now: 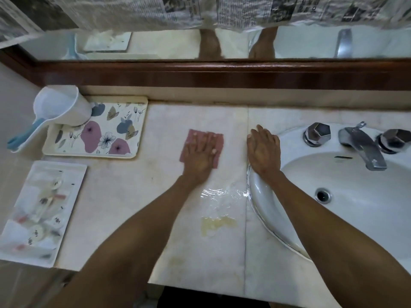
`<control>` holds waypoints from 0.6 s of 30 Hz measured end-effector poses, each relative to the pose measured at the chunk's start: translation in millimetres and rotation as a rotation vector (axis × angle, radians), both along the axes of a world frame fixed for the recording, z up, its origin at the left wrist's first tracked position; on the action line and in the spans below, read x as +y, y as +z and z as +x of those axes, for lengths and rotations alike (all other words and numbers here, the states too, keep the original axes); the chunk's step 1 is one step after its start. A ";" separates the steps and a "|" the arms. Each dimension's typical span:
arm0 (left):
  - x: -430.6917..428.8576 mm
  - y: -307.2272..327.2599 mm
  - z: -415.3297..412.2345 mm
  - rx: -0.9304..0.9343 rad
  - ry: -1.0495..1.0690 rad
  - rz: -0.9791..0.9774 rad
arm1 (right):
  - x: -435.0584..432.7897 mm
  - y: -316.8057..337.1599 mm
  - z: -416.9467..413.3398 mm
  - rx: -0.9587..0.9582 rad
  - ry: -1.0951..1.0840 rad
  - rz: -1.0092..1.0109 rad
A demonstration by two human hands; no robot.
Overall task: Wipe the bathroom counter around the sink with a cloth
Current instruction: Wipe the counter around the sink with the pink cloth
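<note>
Left hand point(201, 155) (flat) on cloth point(219, 141), counter point(124, 196)

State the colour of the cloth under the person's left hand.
The cloth is dusty pink, pressed flat by the left hand; head view.

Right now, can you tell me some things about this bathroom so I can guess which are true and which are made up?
1. The left hand presses flat on a pink cloth. True.
2. The right hand holds a sponge. False: it is empty, resting by the sink rim.
3. Water is running from the faucet. False: no stream shows.
4. A white scoop sits on the flowered tray. True.
5. A wet patch lies on the counter. True.
</note>
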State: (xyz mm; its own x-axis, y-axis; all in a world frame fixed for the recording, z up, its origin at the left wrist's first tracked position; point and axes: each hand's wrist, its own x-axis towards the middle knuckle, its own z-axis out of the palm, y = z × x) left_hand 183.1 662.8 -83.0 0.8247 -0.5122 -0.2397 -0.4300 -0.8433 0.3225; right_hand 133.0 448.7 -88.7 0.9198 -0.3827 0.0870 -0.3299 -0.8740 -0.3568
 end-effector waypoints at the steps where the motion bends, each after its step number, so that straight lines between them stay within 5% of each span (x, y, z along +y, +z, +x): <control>1: -9.3 -2.2 -15.2 -0.007 -0.080 -0.017 | 0.5 1.1 -0.3 0.000 0.008 0.004; 7: 62.4 -3.9 -64.7 -0.163 -0.373 -0.010 | 3.7 1.1 -2.0 0.040 0.044 -0.027; 12: 145.1 0.8 2.1 -0.166 -0.063 0.089 | 31.7 1.3 -2.5 0.253 0.057 -0.095; 18: 114.5 -3.5 -16.8 -0.087 0.193 0.010 | 85.1 1.0 -13.7 0.231 0.160 -0.044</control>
